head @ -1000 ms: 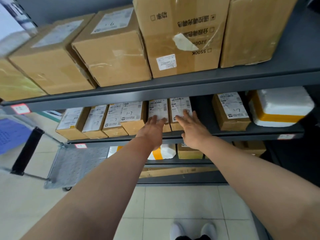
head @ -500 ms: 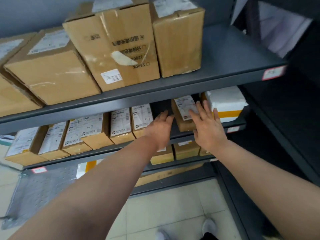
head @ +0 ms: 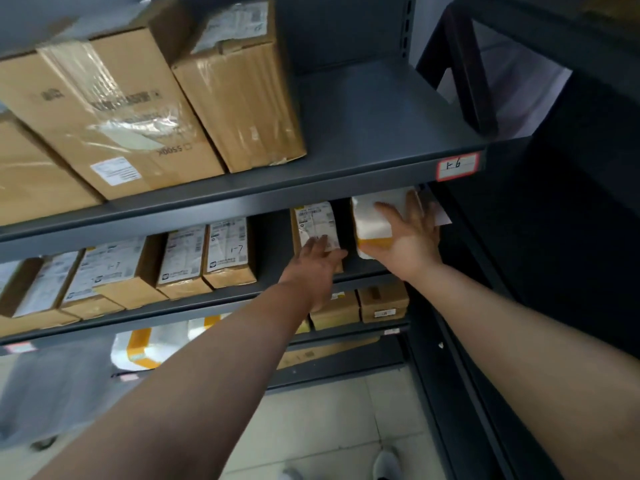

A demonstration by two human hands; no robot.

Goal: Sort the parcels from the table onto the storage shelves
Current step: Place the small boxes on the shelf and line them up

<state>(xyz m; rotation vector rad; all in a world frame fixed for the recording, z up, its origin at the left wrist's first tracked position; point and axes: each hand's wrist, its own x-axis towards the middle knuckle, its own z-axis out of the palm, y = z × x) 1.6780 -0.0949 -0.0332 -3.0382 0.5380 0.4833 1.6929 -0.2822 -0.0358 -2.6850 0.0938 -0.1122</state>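
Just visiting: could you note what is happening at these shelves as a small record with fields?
Left hand: flat fingers touch a labelled cardboard parcel
Right hand: spread over a white foam box, right of that parcel
Middle shelf: holds both, plus a row of small parcels, one marked 1-7
Upper shelf: large cardboard boxes; shelf tag reads 1-6
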